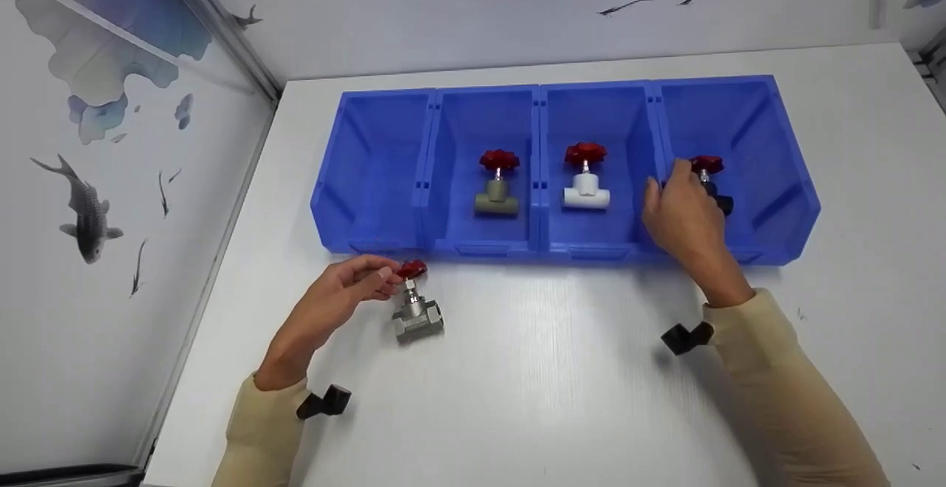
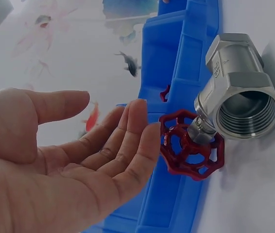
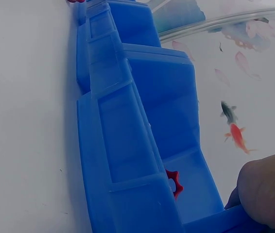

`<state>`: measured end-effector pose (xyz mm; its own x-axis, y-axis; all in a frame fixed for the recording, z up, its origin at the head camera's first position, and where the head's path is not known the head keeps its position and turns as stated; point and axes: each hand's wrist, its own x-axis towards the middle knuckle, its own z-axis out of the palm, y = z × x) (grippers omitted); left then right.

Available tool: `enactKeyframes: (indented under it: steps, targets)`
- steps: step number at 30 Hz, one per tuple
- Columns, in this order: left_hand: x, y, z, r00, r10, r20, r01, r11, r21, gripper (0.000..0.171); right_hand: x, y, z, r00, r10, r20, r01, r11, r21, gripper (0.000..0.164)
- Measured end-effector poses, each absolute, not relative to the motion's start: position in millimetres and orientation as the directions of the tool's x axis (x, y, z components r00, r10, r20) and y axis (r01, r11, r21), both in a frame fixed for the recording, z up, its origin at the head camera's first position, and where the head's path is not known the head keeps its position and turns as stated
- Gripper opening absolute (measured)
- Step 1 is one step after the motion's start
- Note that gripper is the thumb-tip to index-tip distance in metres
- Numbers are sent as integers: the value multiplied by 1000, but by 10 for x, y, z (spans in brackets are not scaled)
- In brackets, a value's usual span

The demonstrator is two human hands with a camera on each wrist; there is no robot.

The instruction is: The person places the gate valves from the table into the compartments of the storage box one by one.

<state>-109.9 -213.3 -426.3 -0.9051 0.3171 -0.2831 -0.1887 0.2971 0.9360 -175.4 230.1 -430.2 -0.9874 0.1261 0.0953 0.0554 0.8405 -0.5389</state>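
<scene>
A metal valve point(image 1: 418, 318) with a red handwheel point(image 2: 192, 145) lies on the table in front of the bins. Beside that handwheel is my left hand point(image 1: 336, 298); its fingers are loosely bent, and in the left wrist view the palm point(image 2: 79, 179) holds nothing. My right hand point(image 1: 687, 213) reaches into the rightmost blue bin point(image 1: 768, 176), next to a black valve point(image 1: 723, 202) with a red handwheel point(image 1: 707, 163). The hand partly covers that valve, and most fingertips are hidden. In the right wrist view only part of the hand point(image 3: 268, 189) shows, at a bin wall.
Several blue bins stand joined in a row. An olive-green valve point(image 1: 497, 199) lies in the second from the left, a white valve point(image 1: 586, 191) in the third. The leftmost bin point(image 1: 377, 176) stands by the left panel point(image 1: 148, 265). A fish-patterned panel point(image 1: 473, 21) rises behind.
</scene>
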Motion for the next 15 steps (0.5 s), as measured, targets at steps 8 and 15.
enactKeyframes:
  steps: [8,15]
  targets:
    - [-1053,-2206,-4327,-877,373,-303,-207,275,939,40,-1747,2300,-4289,-988,122,97,52,842,-538,52]
    - [-1021,-2264,-4428,-860,394,-324,-227,273,935,43,-1751,2300,-4292,-989,120,84,56,842,-536,53]
